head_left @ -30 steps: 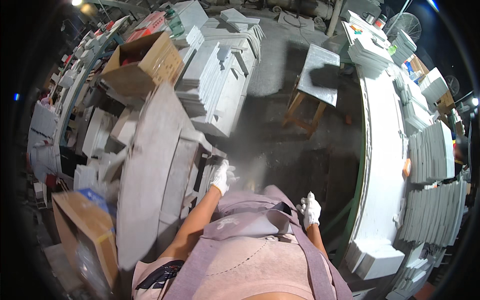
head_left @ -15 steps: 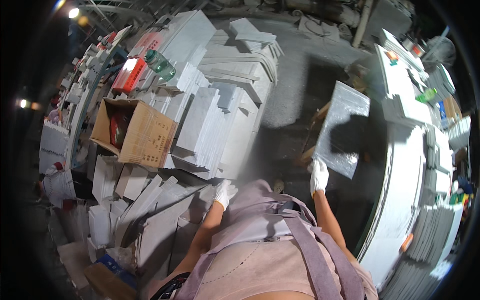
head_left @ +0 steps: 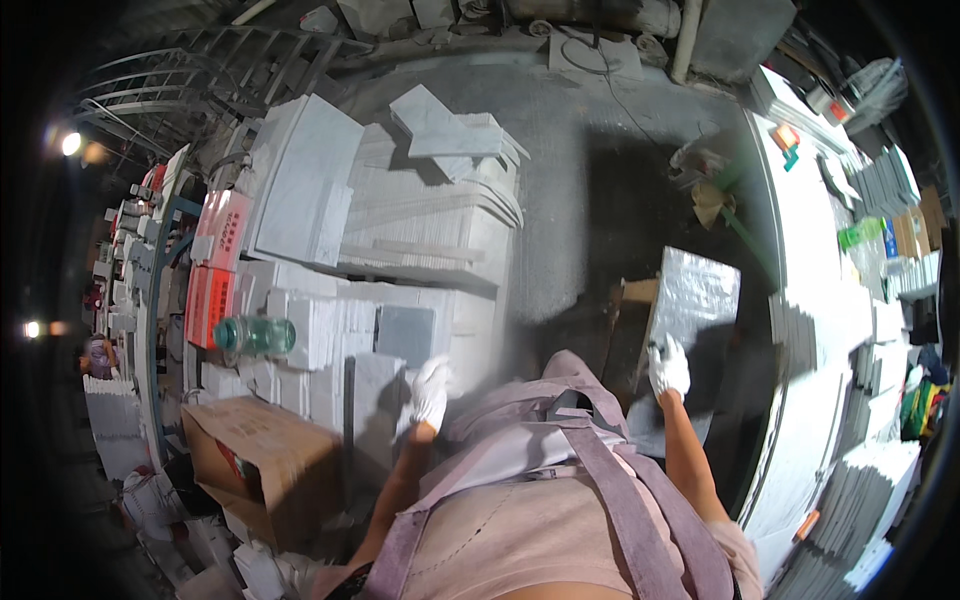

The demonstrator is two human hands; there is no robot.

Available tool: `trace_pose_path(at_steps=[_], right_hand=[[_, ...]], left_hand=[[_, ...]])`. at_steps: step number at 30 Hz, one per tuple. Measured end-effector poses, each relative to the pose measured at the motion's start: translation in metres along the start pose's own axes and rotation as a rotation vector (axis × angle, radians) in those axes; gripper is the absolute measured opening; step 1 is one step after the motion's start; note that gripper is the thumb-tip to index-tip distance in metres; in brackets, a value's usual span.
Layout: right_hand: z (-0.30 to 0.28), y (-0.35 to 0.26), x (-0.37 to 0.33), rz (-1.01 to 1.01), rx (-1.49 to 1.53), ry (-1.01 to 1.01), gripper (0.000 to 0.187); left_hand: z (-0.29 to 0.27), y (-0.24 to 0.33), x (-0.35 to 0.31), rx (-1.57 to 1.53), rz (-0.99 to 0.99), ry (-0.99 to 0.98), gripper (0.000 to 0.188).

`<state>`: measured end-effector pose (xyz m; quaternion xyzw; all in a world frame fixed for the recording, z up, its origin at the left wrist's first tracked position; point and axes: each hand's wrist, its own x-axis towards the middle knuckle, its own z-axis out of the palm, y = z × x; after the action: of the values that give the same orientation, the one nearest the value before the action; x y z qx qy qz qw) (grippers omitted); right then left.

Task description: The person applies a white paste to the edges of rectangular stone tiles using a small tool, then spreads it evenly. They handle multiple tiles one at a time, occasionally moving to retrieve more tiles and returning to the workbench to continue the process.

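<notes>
My left hand (head_left: 430, 392), in a white glove, hangs beside the near edge of the stacked pale stone tiles (head_left: 378, 385). Its fingers are apart and nothing shows in them. My right hand (head_left: 669, 370), also gloved in white, is over a narrow bench top wrapped in shiny clear film (head_left: 698, 290). Its fingers are curled, and a small dark spot shows at their tips, too small to name. Whether this hand touches the bench top I cannot tell. A dark grey tile (head_left: 406, 335) lies on the stacks just beyond my left hand.
An opened cardboard box (head_left: 270, 450) stands at the near left. A green plastic bottle (head_left: 255, 336) lies on tiles beside red boxes (head_left: 211, 308). Along the right runs a long white table (head_left: 800, 400) with stacked slabs. A thin cable (head_left: 625, 108) crosses the grey floor (head_left: 550, 130) ahead.
My view has turned and moved forward; the box and bottle now sit lower and further left. My left hand is raised beside the tile stacks, and my right hand is further along the wrapped bench top.
</notes>
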<state>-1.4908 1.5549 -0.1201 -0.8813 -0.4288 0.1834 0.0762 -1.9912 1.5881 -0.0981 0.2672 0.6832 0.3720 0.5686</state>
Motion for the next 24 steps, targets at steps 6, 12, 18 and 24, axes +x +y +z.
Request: trace_pose_path(at_steps=[6,12,18,24], right_hand=[[0.015,-0.022,0.08,0.245,0.663,-0.188,0.044],[-0.021,-0.213,0.293,0.102,1.286,-0.559,0.047],[-0.108,-0.449,0.494,-0.198,1.377,-0.88,0.051],[-0.094,-0.579,0.637,-0.235,1.329,-1.151,0.056]], left_hand=[[0.148,0.216,0.135,0.196,0.096,-0.25,0.036],[0.356,0.354,0.235,0.757,1.05,-0.376,0.057],[0.49,0.439,0.36,0.959,1.551,-0.61,0.053],[0.475,0.465,0.646,0.625,0.809,-0.016,0.084]])
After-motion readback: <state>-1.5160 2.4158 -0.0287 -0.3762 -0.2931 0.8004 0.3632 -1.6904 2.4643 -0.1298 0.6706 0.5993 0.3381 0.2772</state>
